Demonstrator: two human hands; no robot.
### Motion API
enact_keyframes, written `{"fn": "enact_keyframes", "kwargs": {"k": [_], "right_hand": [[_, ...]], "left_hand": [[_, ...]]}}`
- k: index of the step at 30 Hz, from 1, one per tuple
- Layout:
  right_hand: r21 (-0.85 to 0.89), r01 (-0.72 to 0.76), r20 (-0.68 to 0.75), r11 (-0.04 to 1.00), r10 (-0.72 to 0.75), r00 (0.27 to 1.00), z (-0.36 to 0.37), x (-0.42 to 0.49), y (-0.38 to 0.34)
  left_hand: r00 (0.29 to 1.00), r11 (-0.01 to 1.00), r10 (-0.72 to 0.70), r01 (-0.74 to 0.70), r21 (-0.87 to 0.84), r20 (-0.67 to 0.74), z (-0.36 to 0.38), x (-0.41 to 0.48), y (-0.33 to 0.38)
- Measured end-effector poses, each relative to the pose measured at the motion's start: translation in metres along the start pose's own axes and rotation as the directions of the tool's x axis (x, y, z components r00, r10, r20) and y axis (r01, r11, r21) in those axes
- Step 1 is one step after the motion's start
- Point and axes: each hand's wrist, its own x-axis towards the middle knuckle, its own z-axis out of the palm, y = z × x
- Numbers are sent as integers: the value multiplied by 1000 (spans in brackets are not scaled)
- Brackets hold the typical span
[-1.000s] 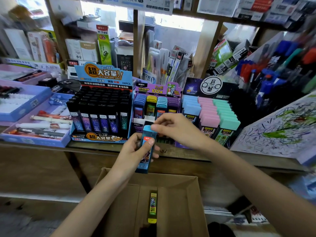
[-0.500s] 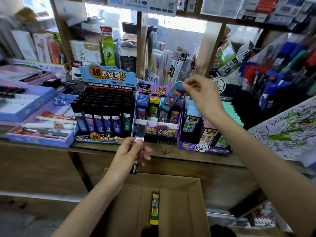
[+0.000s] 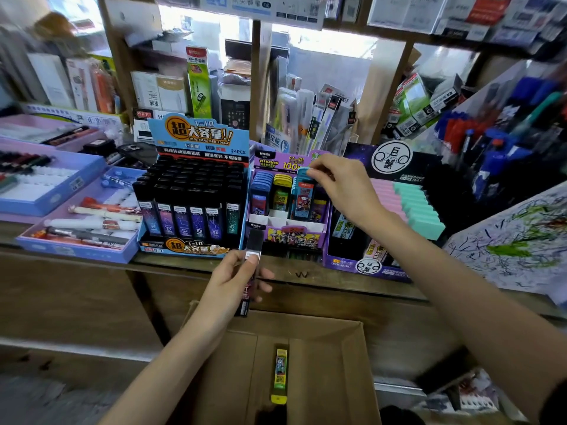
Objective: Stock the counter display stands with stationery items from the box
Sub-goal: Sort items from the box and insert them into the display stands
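My right hand (image 3: 343,182) pinches the top of a blue lead case (image 3: 303,196) that stands upright in the third column of the purple display stand (image 3: 291,237). My left hand (image 3: 233,280) grips a black lead case (image 3: 250,268) upright above the counter edge, in front of the black-case display stand (image 3: 196,191). Below, an open cardboard box (image 3: 331,363) holds one yellow lead case (image 3: 280,375) lying on its bottom.
A stand of pink and teal cases (image 3: 411,207) is to the right of the purple one. Lilac trays with pens (image 3: 82,222) lie at the left. Marker racks (image 3: 503,139) and a scribbled test sheet (image 3: 515,240) fill the right. Shelves of boxed stock rise behind.
My right hand carried the blue case from my left hand up to the purple stand and lowered it upright into a column. My left hand kept the black case, shifting slightly.
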Motion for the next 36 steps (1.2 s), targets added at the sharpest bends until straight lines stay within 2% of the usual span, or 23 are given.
{"fn": "enact_keyframes", "kwargs": {"k": [6,11,18,22,25,26,28,29,31,33,36], "right_hand": [[-49,108,2,993,-108,994,6,-4,-2],[-22,89,45,996,-88,995,16,-15,2],[-176,82,41,981,-75,996,30,-20,9],[-308,76,89,948,-51,995,30,-20,11],[-354,107,75,929,-86,993,23,-27,2],[-311,94,45,946,-84,995,21,-31,-4],[-27,-24,41,999,25,999,16,-42,-20],[157,-133,133,979,113,985,14,-48,-29],[400,-365,385,841,207,899,13,-58,-44],[492,-489,483,720,241,841,18,-68,-51],[533,-534,483,656,283,829,25,-72,-56]], "left_hand": [[1000,1000,-3,3,-1,5,0,-1,-2],[1000,1000,-3,3,6,16,1,0,-3],[1000,1000,-5,5,5,22,2,-1,-2],[1000,1000,3,-3,7,27,6,-1,3],[999,1000,19,-19,1,32,10,-2,7],[999,1000,28,-28,0,33,11,-2,7],[998,999,49,-49,0,33,13,-2,8],[998,998,59,-59,3,34,15,-2,10],[996,997,76,-76,10,41,17,-1,11],[995,997,78,-79,18,59,20,-1,11],[996,997,56,-61,57,74,19,-2,11]]}}
